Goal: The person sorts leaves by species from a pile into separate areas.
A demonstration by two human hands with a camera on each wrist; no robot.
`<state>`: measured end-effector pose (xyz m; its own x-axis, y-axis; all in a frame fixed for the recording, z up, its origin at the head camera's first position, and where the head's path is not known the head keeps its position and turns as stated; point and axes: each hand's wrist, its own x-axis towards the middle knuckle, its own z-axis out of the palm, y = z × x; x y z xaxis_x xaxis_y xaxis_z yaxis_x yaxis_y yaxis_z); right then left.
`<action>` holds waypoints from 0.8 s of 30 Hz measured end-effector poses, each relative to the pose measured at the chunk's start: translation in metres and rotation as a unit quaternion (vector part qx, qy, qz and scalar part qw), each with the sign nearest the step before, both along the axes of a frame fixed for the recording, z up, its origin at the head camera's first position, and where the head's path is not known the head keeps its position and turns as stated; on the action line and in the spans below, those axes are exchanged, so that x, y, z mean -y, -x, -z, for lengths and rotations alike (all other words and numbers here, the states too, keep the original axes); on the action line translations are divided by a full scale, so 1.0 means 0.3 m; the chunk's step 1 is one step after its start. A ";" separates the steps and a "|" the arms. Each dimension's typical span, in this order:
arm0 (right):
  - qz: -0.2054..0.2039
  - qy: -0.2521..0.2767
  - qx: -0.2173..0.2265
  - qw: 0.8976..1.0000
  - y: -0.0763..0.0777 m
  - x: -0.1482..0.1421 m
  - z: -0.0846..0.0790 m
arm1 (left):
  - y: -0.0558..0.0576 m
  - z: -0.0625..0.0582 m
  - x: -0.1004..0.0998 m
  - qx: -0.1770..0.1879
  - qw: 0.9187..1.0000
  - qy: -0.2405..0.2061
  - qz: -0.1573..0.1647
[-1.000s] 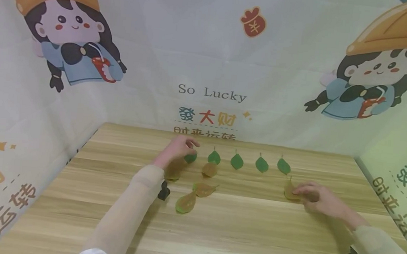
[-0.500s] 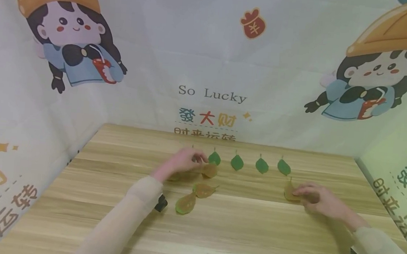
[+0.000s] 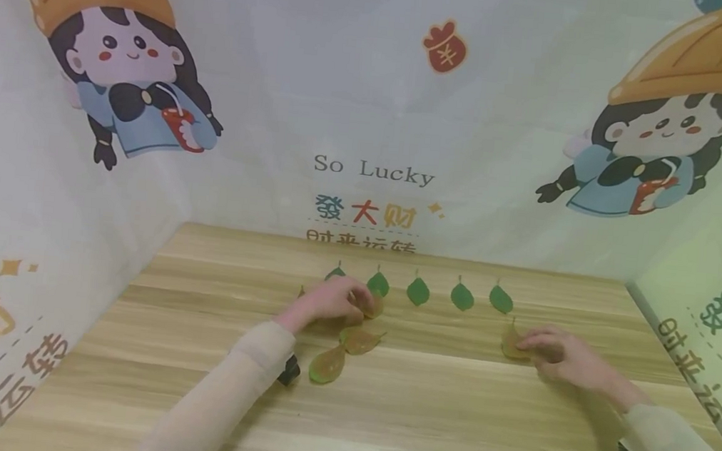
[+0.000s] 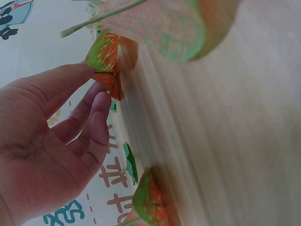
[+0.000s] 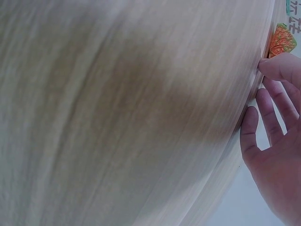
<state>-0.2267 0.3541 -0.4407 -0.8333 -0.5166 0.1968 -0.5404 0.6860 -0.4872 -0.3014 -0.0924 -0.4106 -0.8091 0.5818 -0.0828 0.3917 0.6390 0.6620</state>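
Table (image 3: pixel 421 417) room lower centre, back edge (image 3: pixel 473 264) mid-frame. Left hand (image 3: pixel 329 300) at brown leaf (image 3: pixel 376 307) (can't tell if pinched); right hand (image 3: pixel 571 358) fingers apart.

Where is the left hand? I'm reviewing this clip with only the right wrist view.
Observer: In the head view, the left hand is at a brownish leaf; I can't tell whether it grips it.
Reviewer: What lies beyond that leaf?
Observer: A row of five green leaves, the leftmost partly hidden by that hand.
Reviewer: And on the near side of the hand?
Observer: Two more brownish leaves, lying close together.
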 end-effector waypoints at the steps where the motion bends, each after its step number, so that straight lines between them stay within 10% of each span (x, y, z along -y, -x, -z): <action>1: -0.002 0.001 0.002 1.000 0.001 0.000 0.001 | 0.000 0.004 0.000 -0.005 1.000 -0.001 -0.001; 24: -0.004 0.021 0.004 1.000 -0.002 0.000 0.006 | 0.005 -0.017 -0.014 -0.028 0.999 -0.045 -0.013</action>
